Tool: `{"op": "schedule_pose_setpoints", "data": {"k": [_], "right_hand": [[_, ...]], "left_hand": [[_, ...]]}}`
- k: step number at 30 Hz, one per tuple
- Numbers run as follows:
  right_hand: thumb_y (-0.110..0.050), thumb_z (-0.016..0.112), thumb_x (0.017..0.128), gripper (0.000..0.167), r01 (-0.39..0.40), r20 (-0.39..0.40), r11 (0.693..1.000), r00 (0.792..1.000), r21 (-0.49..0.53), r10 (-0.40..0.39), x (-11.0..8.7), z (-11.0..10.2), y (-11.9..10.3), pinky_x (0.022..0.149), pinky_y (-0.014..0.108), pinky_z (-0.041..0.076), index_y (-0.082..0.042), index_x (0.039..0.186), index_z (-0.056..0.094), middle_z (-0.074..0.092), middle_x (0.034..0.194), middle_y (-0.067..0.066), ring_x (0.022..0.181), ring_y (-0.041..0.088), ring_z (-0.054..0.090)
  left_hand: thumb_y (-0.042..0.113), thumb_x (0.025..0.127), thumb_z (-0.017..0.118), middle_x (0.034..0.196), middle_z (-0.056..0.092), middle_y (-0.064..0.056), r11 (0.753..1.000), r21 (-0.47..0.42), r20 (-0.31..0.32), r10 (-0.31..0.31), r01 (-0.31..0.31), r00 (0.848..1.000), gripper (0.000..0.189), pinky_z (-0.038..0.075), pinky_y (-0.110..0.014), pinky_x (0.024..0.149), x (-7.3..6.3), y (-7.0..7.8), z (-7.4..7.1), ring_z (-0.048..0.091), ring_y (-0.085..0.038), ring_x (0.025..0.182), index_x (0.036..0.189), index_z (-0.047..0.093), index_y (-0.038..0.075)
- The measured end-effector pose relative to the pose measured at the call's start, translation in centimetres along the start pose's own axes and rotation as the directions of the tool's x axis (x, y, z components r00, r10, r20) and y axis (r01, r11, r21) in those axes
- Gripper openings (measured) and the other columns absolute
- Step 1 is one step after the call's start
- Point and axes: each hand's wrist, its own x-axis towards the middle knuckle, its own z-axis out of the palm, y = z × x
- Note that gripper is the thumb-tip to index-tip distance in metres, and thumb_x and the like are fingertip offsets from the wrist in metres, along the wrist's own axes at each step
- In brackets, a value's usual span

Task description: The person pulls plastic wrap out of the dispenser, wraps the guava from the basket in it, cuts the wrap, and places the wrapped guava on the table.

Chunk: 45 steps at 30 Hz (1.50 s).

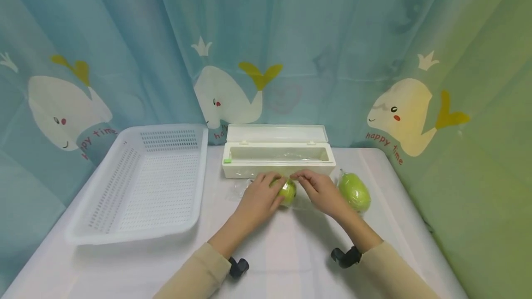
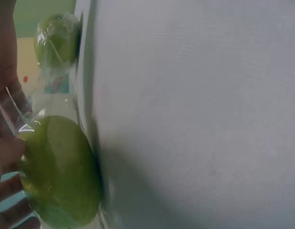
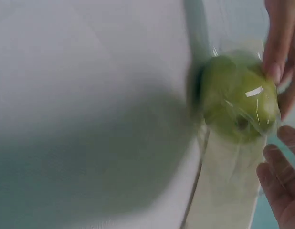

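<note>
A green fruit (image 1: pixel 288 191), round to oval with a dark spot at one end, sits on the table under clear plastic film (image 3: pixel 233 162). My left hand (image 1: pixel 259 193) holds it from the left, its fingers curled over the top and side. To the right of the fruit, my right hand (image 1: pixel 317 190) pinches the film between thumb and fingers. Close beside my right forearm lies a second green fruit (image 1: pixel 354 192), wrapped in film. Directly behind both hands stands the white film dispenser box (image 1: pixel 278 170), its lid raised.
A large white slotted basket (image 1: pixel 199 188) stands on the left of the table. White cloth (image 1: pixel 274 253) covers the tabletop. A blue curtain (image 1: pixel 316 22) with whale prints hangs behind, and a green-yellow curtain (image 1: pixel 490 174) closes the right side.
</note>
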Motion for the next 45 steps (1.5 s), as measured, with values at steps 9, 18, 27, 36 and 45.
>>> {"op": "schedule_pose_setpoints", "data": {"k": [9, 18, 27, 36, 45], "right_hand": [[-0.002, 0.071, 0.089, 0.025, 0.203, 0.033, 0.835, 0.976, -0.512, -0.217, -2.1, 2.4, -3.2, 0.081, 0.038, 0.059, -0.013, 0.112, 0.071, 0.072, 0.119, 0.008, 0.106, 0.024, 0.071], [-0.005, 0.069, 0.089, 0.039, 0.115, 0.047, 0.827, 0.993, -0.551, -0.107, -3.3, 4.1, -4.8, 0.094, 0.045, 0.055, 0.000, 0.127, 0.064, 0.060, 0.137, 0.018, 0.127, 0.034, 0.058], [-0.010, 0.063, 0.091, 0.081, 0.035, 0.191, 0.982, 0.982, -0.188, 0.002, -5.1, 5.5, -4.6, 0.119, 0.058, 0.019, 0.010, 0.154, 0.016, 0.003, 0.159, 0.037, 0.149, 0.048, 0.004], [-0.002, 0.057, 0.086, 0.097, -0.180, 0.165, 0.940, 0.977, 0.288, 0.137, -5.2, 7.6, -5.6, 0.119, 0.061, 0.010, -0.010, 0.160, -0.006, -0.028, 0.161, 0.016, 0.151, 0.033, -0.015], [0.005, 0.056, 0.074, 0.107, -0.251, 0.128, 0.846, 0.968, 0.470, 0.216, -5.2, 8.4, -6.2, 0.120, 0.032, 0.001, -0.008, 0.159, -0.009, -0.015, 0.166, 0.007, 0.153, 0.024, -0.010]], "left_hand": [[0.029, 0.090, 0.074, 0.124, 0.061, -0.005, 0.999, -0.035, 0.057, -0.026, 0.028, 0.998, 0.069, 0.048, -0.037, 0.100, 0.9, -0.3, -0.8, 0.058, -0.026, 0.112, 0.151, 0.045, 0.016], [0.024, 0.087, 0.078, 0.132, 0.056, -0.011, 0.993, -0.080, 0.041, -0.083, 0.086, 0.996, 0.045, 0.054, -0.040, 0.094, 0.9, -0.4, -0.8, 0.056, -0.027, 0.118, 0.128, 0.067, 0.009], [0.015, 0.083, 0.074, 0.126, 0.067, -0.008, 0.997, 0.069, -0.065, -0.023, 0.028, 0.998, 0.035, 0.049, -0.040, 0.103, 1.1, -0.4, 0.2, 0.059, -0.028, 0.120, 0.116, 0.070, 0.004], [0.024, 0.096, 0.066, 0.130, 0.061, -0.019, 0.981, -0.121, 0.005, -0.154, 0.154, 0.988, 0.043, 0.059, -0.042, 0.085, 0.4, -0.7, 0.6, 0.066, -0.033, 0.110, 0.128, 0.055, -0.002], [0.026, 0.100, 0.060, 0.141, 0.053, -0.022, 0.962, -0.204, 0.051, -0.177, 0.184, 0.983, 0.048, 0.050, -0.046, 0.102, 0.3, -0.9, 0.8, 0.054, -0.035, 0.129, 0.135, 0.049, -0.005]]}}
